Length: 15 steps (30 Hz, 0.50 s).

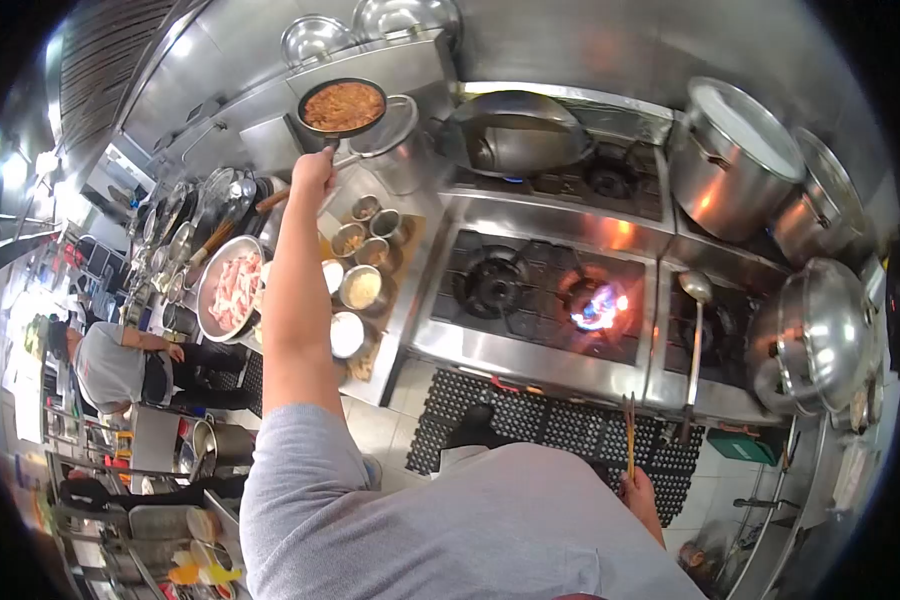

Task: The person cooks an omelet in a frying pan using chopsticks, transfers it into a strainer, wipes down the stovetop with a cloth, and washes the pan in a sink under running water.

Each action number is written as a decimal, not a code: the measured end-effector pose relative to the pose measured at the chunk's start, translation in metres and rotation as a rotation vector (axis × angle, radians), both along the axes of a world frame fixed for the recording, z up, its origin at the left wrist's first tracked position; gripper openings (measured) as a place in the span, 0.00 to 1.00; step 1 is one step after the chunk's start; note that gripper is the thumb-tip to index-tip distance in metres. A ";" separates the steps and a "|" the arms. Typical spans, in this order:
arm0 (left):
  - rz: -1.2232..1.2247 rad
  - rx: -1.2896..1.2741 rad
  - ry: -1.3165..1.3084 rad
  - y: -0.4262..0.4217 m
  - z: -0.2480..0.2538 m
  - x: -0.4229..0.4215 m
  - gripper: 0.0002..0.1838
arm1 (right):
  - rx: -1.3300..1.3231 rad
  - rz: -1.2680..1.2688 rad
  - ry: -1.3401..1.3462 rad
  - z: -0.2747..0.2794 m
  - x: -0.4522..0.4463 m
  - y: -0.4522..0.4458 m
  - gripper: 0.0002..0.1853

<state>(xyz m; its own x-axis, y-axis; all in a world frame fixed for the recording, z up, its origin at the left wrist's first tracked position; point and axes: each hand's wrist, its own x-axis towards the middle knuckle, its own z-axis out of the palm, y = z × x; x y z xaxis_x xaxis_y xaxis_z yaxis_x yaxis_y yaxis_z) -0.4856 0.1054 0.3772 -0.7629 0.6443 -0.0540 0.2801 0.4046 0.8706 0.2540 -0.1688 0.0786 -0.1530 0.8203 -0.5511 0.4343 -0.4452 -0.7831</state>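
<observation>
My left hand (pixel 315 174) is closed round the handle of a black frying pan (pixel 342 104), with my arm stretched far out. Reddish-brown food fills the pan, held level beside a tall steel pot (pixel 388 145). Low on my right side, my right hand (pixel 640 494) grips a pair of long chopsticks (pixel 630 436), their tips pointing toward the stove. Below my left arm is a large bowl of raw sliced meat (pixel 205 300), partly covered by the arm.
A flame (pixel 600 306) burns on the front burner of the stove (pixel 530 350). Behind it sits a wok (pixel 515 135). Large steel pots (pixel 735 150) and a ladle (pixel 697 330) are at right. Small seasoning tins (pixel 366 288) line the left counter. Another person (pixel 120 365) works at far left.
</observation>
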 end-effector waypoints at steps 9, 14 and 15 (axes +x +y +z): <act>-0.088 -0.098 -0.139 0.043 0.019 -0.137 0.21 | -0.020 -0.003 0.644 0.089 -0.484 0.189 0.17; -0.144 -0.162 -0.138 0.070 0.004 -0.183 0.20 | -0.132 -0.219 0.777 0.119 -0.707 0.260 0.18; -0.157 -0.181 -0.125 0.075 -0.001 -0.191 0.20 | -0.135 -0.252 0.783 0.127 -0.731 0.269 0.20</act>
<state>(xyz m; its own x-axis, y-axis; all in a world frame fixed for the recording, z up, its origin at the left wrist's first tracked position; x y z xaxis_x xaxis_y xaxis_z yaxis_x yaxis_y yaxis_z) -0.6771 0.1800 0.3766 -0.6349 0.7251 -0.2667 0.2464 0.5172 0.8196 -0.4765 0.1005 0.2056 -0.3537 0.8157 -0.4577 -0.3392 -0.5679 -0.7499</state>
